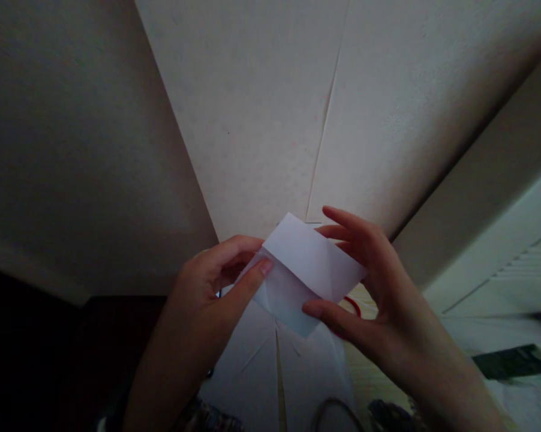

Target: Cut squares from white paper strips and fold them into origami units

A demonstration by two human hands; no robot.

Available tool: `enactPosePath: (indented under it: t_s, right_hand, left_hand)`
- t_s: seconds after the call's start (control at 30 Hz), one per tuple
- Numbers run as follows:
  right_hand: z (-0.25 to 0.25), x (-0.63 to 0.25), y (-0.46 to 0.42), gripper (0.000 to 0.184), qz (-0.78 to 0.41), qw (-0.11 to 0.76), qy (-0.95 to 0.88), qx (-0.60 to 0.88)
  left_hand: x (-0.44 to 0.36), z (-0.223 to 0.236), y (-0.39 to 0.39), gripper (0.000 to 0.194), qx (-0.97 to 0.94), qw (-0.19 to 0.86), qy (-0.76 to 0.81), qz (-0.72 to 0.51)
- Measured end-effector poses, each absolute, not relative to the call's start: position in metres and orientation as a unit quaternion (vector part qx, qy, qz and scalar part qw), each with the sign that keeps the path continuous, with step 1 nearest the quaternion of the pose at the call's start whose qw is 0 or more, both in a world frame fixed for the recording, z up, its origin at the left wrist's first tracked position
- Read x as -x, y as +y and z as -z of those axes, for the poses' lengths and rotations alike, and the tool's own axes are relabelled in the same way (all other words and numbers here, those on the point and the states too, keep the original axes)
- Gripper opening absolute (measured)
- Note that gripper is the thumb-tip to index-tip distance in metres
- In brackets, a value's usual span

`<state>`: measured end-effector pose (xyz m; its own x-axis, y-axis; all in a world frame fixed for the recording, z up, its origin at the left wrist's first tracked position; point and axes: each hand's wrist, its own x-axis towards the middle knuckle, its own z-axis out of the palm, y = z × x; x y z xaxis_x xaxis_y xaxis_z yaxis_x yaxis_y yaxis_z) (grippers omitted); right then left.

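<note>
A small folded piece of white paper (313, 258) is held up between my two hands, with one flap lying over the lower layer. My left hand (228, 279) pinches its left edge, thumb on top and fingers behind. At the right, my right hand (369, 276) holds the paper's right side, its thumb on the lower layer and some fingers behind the sheet. The index finger of that hand is raised off the paper. Below the folded piece lie white sheets (248, 366) with a narrow gap between them.
A pale wooden surface (363, 354) shows under the sheets. Part of a red curved object (354, 306) peeks out beside my right thumb. Pale walls (261, 120) rise in front and to the left. A dark green box (516, 361) lies at the right.
</note>
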<state>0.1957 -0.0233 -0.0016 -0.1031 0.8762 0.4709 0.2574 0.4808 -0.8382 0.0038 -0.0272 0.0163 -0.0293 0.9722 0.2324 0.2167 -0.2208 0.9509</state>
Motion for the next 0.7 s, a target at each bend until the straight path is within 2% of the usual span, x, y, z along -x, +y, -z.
enactPosePath:
  t_s: [0.07, 0.17, 0.27, 0.4, 0.47, 0.7]
  right_hand:
    - [0.0027, -0.1937, -0.0237, 0.073, -0.276, 0.505, -0.705, 0.414]
    - [0.0026, -0.1924, -0.0242, 0.069, -0.254, 0.489, -0.723, 0.418]
    - [-0.0006, -0.1945, -0.0246, 0.056, -0.258, 0.503, -0.704, 0.431]
    - [-0.0056, -0.1984, -0.0226, 0.024, -0.318, 0.508, -0.655, 0.460]
    - [-0.0061, -0.1990, -0.0203, 0.016, -0.355, 0.496, -0.639, 0.468]
    - [-0.0047, -0.1952, -0.0241, 0.028, -0.402, 0.530, -0.588, 0.460]
  left_hand:
    - [-0.0033, -0.0165, -0.0262, 0.010, -0.603, 0.357, 0.507, -0.503]
    - [-0.0031, -0.0170, -0.0267, 0.010, -0.607, 0.356, 0.509, -0.495]
    - [-0.0028, -0.0170, -0.0280, 0.010, -0.606, 0.364, 0.513, -0.487]
    - [-0.0007, -0.0163, -0.0271, 0.015, -0.636, 0.358, 0.524, -0.439]
    - [-0.0001, -0.0159, -0.0264, 0.017, -0.652, 0.358, 0.523, -0.416]
    - [-0.0033, -0.0107, -0.0247, 0.015, -0.645, 0.359, 0.518, -0.433]
